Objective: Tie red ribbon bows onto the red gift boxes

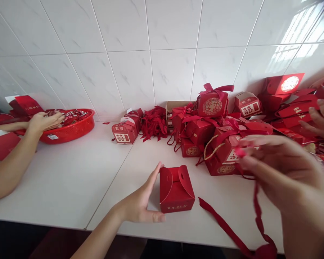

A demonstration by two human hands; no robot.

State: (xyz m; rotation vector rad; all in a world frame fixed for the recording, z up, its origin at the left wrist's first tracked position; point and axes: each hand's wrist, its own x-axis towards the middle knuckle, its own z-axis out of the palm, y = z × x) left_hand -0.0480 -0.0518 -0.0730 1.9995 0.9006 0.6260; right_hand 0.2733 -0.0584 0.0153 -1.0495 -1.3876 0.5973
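Observation:
A small red gift box (177, 194) with gold lettering on its front stands on the white table, its rounded top flaps folded inward. Against the box's left side rests my left hand (140, 201), thumb and fingers spread. At the right, raised above the table, my right hand (275, 169) pinches a dark red ribbon (226, 230) between thumb and fingertips. From there the ribbon hangs down, and its loose end lies on the table just right of the box.
Finished-looking red boxes with bows (212, 102) are piled behind, beside a heap of red ribbons (154, 122). Another box (124, 133) stands left of them. A co-worker's hands (45, 120) reach over a red basin (70, 131) of sweets; another person's hand (322, 118) is far right.

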